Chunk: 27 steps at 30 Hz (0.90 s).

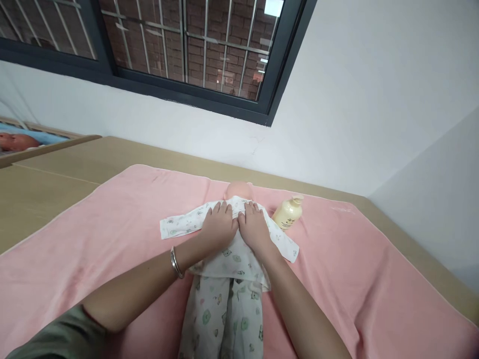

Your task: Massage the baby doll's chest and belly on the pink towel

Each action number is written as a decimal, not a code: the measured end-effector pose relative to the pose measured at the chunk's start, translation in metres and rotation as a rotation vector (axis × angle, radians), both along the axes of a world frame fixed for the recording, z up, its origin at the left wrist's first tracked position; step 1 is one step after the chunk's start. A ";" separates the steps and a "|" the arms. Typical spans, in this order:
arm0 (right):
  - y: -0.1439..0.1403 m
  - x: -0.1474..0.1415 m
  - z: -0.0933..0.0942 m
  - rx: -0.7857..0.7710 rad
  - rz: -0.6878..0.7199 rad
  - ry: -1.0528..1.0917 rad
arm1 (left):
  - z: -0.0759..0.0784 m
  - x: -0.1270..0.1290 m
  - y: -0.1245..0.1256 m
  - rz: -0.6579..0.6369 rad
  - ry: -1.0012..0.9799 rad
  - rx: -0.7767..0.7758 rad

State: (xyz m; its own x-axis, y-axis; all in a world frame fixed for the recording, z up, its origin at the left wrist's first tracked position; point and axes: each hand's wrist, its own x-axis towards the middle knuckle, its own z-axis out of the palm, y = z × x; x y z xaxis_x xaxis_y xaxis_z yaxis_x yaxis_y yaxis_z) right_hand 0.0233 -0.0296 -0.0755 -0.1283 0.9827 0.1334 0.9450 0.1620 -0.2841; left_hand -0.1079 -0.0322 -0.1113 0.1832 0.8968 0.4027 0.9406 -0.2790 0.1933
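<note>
A baby doll (238, 190) lies on a pink blanket (123, 219), its head toward the wall. It wears a white long-sleeved top (235, 259) and white trousers (224, 319), both with a small printed pattern. My left hand (219, 227) rests flat on the left of the doll's upper body, and my right hand (254, 227) lies flat on the right of it. Both hands have their fingers stretched out toward the doll's head, with the thumbs close together in the middle. Neither holds anything. The doll's sleeves spread out to both sides.
A pale yellow pump bottle (288, 212) leans or lies just right of the doll's shoulder. The blanket covers a wooden table (60, 194) against a white wall (359, 89). Above is a barred, dark-framed window (190, 87). Another doll (18, 141) lies in a blue-lined spot at far left.
</note>
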 end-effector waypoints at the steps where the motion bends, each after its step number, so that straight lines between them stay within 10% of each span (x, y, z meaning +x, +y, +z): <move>1: -0.003 -0.003 0.000 0.000 -0.009 -0.016 | 0.001 -0.003 0.005 -0.017 -0.009 -0.020; 8: -0.028 -0.022 0.001 0.031 0.037 -0.143 | -0.006 -0.016 0.032 -0.093 -0.066 -0.053; 27: 0.009 0.002 -0.012 0.065 0.054 0.104 | -0.007 0.003 0.004 0.011 -0.046 0.008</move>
State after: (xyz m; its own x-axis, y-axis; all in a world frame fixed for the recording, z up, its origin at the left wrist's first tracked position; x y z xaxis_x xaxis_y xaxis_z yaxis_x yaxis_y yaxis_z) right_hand 0.0249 -0.0205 -0.0870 -0.1634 0.9634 0.2123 0.9005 0.2335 -0.3669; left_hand -0.1046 -0.0286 -0.1188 0.1543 0.8954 0.4176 0.9340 -0.2700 0.2339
